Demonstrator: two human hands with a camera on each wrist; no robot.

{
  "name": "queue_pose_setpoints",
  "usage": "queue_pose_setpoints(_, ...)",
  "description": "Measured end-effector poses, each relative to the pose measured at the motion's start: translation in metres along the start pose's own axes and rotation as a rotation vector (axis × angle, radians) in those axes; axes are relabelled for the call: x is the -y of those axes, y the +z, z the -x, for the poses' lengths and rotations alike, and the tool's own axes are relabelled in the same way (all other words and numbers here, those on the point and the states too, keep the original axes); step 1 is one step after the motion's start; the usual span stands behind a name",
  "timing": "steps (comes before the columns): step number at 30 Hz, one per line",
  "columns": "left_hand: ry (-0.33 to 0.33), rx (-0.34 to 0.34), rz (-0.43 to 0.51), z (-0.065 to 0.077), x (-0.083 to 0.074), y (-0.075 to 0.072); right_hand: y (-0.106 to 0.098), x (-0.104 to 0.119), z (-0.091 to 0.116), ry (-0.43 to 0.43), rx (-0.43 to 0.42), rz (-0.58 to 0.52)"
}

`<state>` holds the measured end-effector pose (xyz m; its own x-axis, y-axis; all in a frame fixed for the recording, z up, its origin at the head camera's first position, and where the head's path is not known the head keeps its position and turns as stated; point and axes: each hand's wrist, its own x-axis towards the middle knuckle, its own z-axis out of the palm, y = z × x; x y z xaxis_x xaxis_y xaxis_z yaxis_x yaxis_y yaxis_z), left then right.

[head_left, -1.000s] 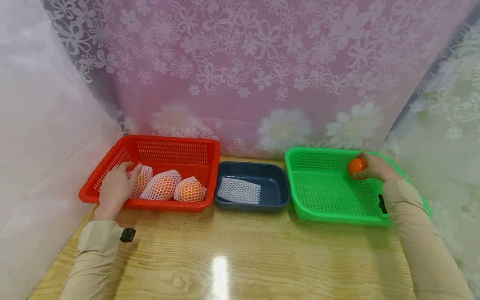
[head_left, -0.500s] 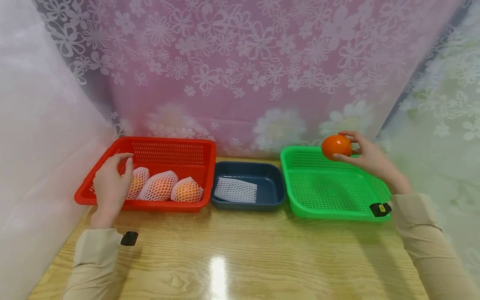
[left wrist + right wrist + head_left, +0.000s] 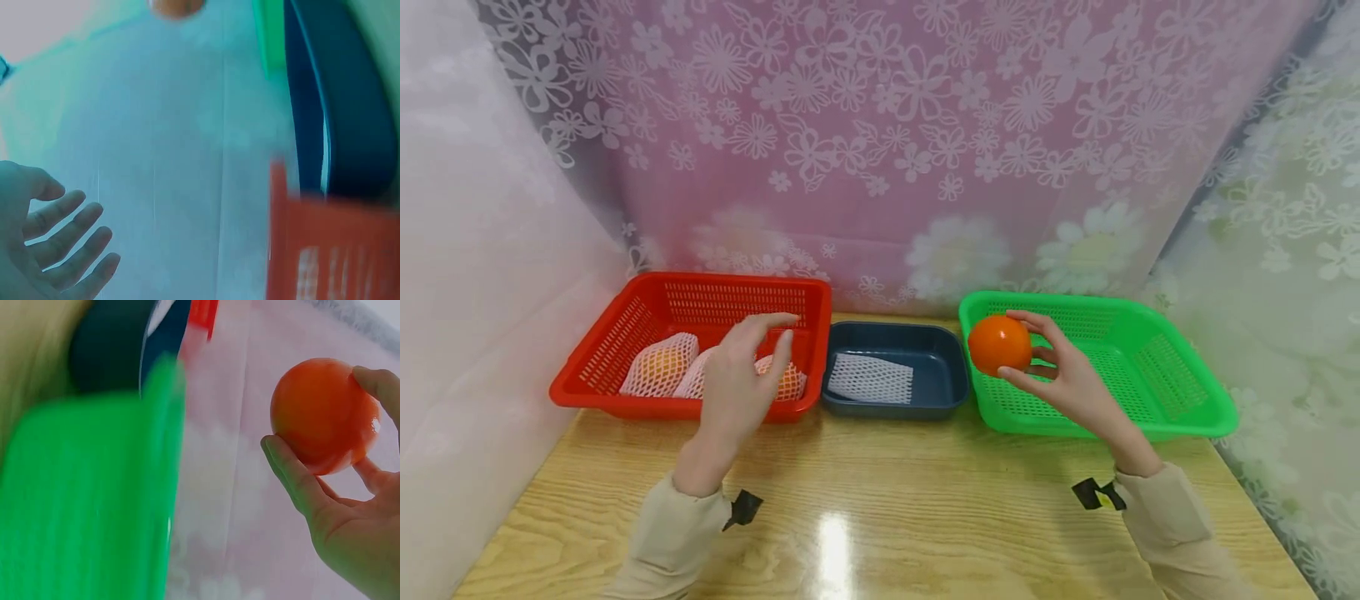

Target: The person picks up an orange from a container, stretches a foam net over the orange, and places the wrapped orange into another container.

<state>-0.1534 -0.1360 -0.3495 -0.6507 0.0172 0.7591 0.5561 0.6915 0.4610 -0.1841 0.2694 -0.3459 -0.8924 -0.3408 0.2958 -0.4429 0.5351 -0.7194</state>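
Observation:
A smooth, glossy orange is pinched between the thumb and fingers of my right hand, raised over the left end of the green basket. The right wrist view shows the orange held at the fingertips. My left hand hovers above the front right of the red basket, fingers spread and bent, nothing in them. Inside that basket lie several oranges in white foam nets; the leftmost netted orange shows fully, while the left hand partly covers the others.
Between the baskets stands a dark blue tray with an unfilled white foam net lying in it. All three containers sit in a row on a wooden table, against a pink floral curtain.
My right hand has lifted the orange from the green basket and carried it left. My left hand has left the netted fruit and moved right, with nothing in it.

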Motion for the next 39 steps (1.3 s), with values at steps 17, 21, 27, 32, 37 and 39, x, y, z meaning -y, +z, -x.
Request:
queue_pose_setpoints(17,0.116,0.416,0.028,0.049,-0.066,0.094,0.088,0.030,0.015,-0.152,-0.022,0.153)
queue_pose_setpoints(21,0.041,0.389,0.010,0.055,-0.073,0.105,0.101,0.035,0.017,-0.087,-0.099,0.145)
queue_pose_setpoints(27,-0.013,0.312,0.001,0.057,-0.077,0.113,0.111,0.044,0.018,-0.018,-0.155,0.162)
queue_pose_setpoints(32,-0.033,0.263,0.040,0.055,-0.072,0.113,0.111,0.049,0.019,-0.041,-0.153,0.181)
queue_pose_setpoints(37,-0.136,0.315,0.204,0.052,-0.064,0.104,0.106,0.046,0.020,-0.090,-0.116,0.066)
queue_pose_setpoints(39,-0.198,0.350,0.280,0.051,-0.060,0.100,0.102,0.043,0.021,-0.095,-0.090,-0.002)
